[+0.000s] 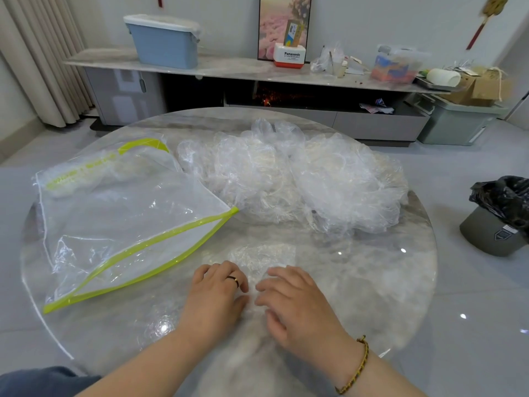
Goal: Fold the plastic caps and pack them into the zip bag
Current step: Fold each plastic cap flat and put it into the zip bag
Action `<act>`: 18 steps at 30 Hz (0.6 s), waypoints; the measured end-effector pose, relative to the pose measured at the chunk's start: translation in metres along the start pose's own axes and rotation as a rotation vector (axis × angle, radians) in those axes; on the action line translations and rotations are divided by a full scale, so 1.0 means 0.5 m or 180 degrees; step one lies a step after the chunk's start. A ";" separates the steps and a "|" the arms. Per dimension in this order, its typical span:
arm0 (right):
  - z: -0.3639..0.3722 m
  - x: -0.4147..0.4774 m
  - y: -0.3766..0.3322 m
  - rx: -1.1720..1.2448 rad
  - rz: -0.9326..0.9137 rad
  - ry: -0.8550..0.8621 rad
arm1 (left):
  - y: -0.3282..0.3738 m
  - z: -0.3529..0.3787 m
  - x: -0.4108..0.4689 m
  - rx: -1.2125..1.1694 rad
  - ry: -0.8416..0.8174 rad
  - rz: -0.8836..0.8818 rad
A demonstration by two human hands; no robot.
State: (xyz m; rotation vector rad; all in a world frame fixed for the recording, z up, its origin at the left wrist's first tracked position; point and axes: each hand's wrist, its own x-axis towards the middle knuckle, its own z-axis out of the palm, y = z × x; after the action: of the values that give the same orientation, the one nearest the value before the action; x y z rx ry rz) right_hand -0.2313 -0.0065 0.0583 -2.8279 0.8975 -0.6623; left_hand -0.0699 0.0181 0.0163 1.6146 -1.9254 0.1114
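A clear plastic cap (262, 257) lies flat on the round marble table (386, 282) near its front edge. My left hand (216, 293) and my right hand (294, 299) rest side by side on the cap's near part, fingers spread and pressing it down. A big heap of crumpled clear caps (300, 176) sits in the table's far middle and right. The clear zip bag (126, 222) with a lime-green zipper edge lies on the left, its mouth gaping towards the table's middle.
A bin with a black liner (499, 216) stands on the floor to the right. Behind the table runs a low cabinet (257, 73) carrying a blue box (164, 43), a white-and-red box and clutter.
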 end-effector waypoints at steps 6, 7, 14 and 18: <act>0.014 -0.012 0.004 -0.0111 0.0641 -0.0873 | -0.015 -0.006 -0.005 -0.0005 -0.0535 0.0181; 0.013 -0.013 0.005 -0.0161 0.0693 -0.0854 | -0.018 -0.010 -0.006 0.0009 -0.0613 0.0245; 0.005 -0.007 0.023 0.0218 0.0838 -0.0905 | -0.024 -0.029 -0.002 0.0371 -0.1032 0.0372; 0.006 -0.007 0.031 0.0459 0.0916 -0.0972 | -0.027 -0.019 0.007 0.0414 -0.0938 0.0275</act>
State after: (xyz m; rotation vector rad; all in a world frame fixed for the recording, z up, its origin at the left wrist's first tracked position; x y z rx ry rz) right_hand -0.2409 -0.0175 0.0508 -2.5090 1.1146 -0.2399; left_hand -0.0537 0.0158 0.0216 1.7097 -2.2536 0.0355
